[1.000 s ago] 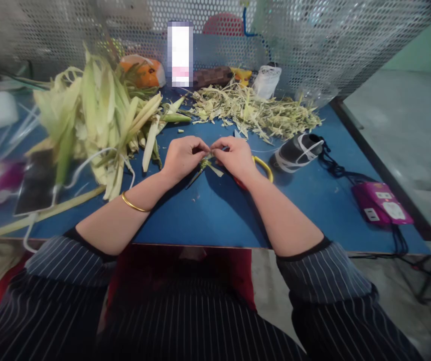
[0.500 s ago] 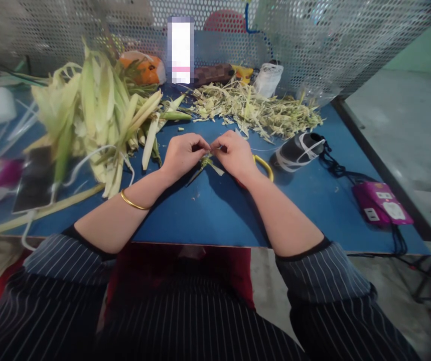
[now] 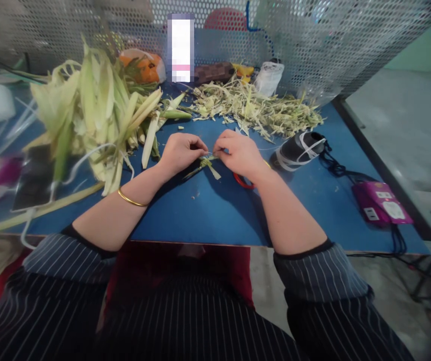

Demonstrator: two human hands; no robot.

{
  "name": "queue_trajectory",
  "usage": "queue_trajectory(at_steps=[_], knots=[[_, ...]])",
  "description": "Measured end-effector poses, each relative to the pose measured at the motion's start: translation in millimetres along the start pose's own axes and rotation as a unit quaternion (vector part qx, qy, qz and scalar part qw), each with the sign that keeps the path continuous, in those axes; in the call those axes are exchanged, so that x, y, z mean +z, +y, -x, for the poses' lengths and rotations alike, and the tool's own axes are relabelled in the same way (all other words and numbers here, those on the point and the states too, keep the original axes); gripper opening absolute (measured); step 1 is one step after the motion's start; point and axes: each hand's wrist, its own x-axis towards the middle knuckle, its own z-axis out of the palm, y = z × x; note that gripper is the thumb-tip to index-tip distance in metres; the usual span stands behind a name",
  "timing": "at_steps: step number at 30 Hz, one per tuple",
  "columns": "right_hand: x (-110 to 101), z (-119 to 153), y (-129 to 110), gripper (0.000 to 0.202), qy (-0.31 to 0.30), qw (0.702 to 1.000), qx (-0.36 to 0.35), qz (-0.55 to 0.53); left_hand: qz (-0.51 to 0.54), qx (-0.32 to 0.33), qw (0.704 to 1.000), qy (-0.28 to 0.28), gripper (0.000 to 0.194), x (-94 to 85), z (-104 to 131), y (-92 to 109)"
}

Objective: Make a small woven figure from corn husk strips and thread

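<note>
My left hand (image 3: 183, 152) and my right hand (image 3: 237, 153) meet over the middle of the table, fingertips pinched and slightly apart. A thin white thread (image 3: 210, 153) spans the gap between them. Just below the fingertips is a small knotted piece of corn husk (image 3: 204, 163), one pale end sticking out toward me. To the right, the thread leads toward a black cone wound with white thread (image 3: 300, 151). Partly covered by my right hand and wrist is a red loop-shaped handle (image 3: 244, 183), with a bit of yellow showing beyond the wrist.
A tall heap of corn husks (image 3: 98, 100) stands on the left of the blue table (image 3: 192, 215). Shredded husk (image 3: 256, 108) lies at the back, before a perforated metal screen (image 3: 219, 37). A phone (image 3: 32, 178) with a white cable is at left, a purple power strip (image 3: 383, 203) at right.
My hands have drawn a little apart, with my right hand shifting slightly right. The thread between the fingertips shows more now. More of the red handle is uncovered, less of the yellow.
</note>
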Motion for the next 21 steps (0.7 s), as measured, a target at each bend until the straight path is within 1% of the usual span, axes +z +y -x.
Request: queue_trajectory(at_steps=[4, 7, 10, 13, 15, 17, 19, 21], knots=[[-9, 0, 3, 0.022, -0.032, 0.999, -0.026, 0.035, 0.002, -0.011, 1.0, 0.003, 0.009, -2.4, -3, -4], [-14, 1, 2, 0.022, -0.083, 0.994, -0.032, 0.057, -0.023, -0.018, 0.999, 0.02, 0.01, -5.0, -5, -5], [-15, 2, 2, 0.022, -0.148, 0.986, -0.029, 0.075, -0.062, -0.021, 0.997, 0.032, 0.01, -6.6, -5, -5], [-14, 2, 4, 0.021, -0.175, 0.982, -0.009, 0.074, -0.092, -0.014, 0.995, 0.035, 0.009, -6.8, -5, -5], [-15, 3, 4, 0.019, -0.162, 0.986, 0.003, 0.045, -0.101, -0.008, 0.994, 0.04, 0.009, -6.4, -5, -6], [-15, 3, 2, 0.015, -0.126, 0.992, 0.011, -0.01, -0.103, -0.007, 0.993, 0.048, 0.008, -5.8, -5, -7], [-15, 2, -1, 0.012, -0.074, 0.994, 0.016, -0.084, -0.108, -0.009, 0.993, 0.05, 0.008, -5.0, -5, -8], [-12, 1, -5, 0.011, -0.016, 0.986, 0.025, -0.161, -0.12, -0.013, 0.992, 0.046, 0.009, -4.4, -5, -8]])
